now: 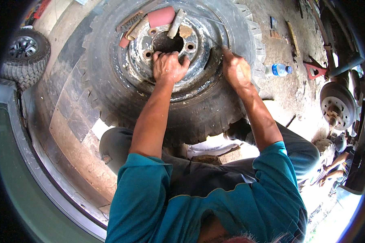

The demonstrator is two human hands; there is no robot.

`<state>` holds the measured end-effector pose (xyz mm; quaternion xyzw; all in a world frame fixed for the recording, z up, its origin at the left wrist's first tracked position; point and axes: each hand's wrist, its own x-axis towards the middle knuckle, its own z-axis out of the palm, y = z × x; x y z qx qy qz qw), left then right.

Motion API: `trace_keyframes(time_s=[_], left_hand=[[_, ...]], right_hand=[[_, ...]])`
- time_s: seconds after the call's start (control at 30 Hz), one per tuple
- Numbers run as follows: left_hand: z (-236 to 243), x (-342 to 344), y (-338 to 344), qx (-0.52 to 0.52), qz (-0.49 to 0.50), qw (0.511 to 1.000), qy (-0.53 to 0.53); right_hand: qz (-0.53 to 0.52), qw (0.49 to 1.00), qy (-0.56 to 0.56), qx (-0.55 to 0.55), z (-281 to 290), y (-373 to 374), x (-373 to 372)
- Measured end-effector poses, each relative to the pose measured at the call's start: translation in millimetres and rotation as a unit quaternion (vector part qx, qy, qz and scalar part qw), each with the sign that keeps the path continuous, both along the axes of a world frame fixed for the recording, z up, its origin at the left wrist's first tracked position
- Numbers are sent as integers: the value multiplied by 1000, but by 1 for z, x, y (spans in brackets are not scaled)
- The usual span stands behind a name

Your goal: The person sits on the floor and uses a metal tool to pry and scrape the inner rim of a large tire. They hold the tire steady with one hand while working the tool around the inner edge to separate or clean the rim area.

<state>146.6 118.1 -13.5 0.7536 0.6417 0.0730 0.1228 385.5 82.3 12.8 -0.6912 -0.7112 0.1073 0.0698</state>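
A big tyre (121, 107) on a worn, paint-chipped steel wheel (148, 77) lies in front of me. My left hand (169, 67) is closed at the wheel's centre hole, its fingers curled over the near edge. At the rim's right side, my right hand (235, 69) is wrapped round a thin dark metal rod (215, 41), whose grip end is hidden in the fist. On the wheel's far side rest a wire brush (129, 21), a reddish sheet like sandpaper (161, 16), a greyish stick-like piece (176, 24) and a tan lump (185, 31).
A water bottle (281, 69) lies on the floor right of the tyre, with a red jack stand (314, 69) beyond. A brake disc (337, 106) under a vehicle stands at right, near another person's arms (332, 170). Another tyred wheel (26, 56) is at far left.
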Motion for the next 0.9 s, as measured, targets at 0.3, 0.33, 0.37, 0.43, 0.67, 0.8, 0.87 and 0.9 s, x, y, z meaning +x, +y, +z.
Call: trace_keyframes(time_s=[0.3, 0.33, 0.37, 0.43, 0.67, 0.8, 0.87, 0.9], left_hand=[[5, 0, 3, -4, -3, 1000, 3], [2, 0, 3, 3, -3, 1000, -2], [-2, -1, 2, 10, -3, 1000, -7], [-5, -2, 0, 19, -1, 1000, -11], [-3, -2, 1, 12, 0, 1000, -9], [-3, -1, 1, 25, -6, 1000, -12], [-5, -2, 1, 33, -5, 999, -9], [-6, -2, 2, 38, -6, 999, -8]], right_hand=[[-8, 1000, 20, 7, 13, -4, -2], [2, 1000, 17, 3, 8, -3, 2], [12, 1000, 14, -2, 6, -2, 5], [0, 999, 26, 20, 5, -4, 2], [3, 1000, -2, -14, 8, 0, -1], [23, 999, 18, 15, -1, 0, 5], [9, 1000, 18, 19, 3, -2, 0], [12, 1000, 15, 10, 2, -1, 1]])
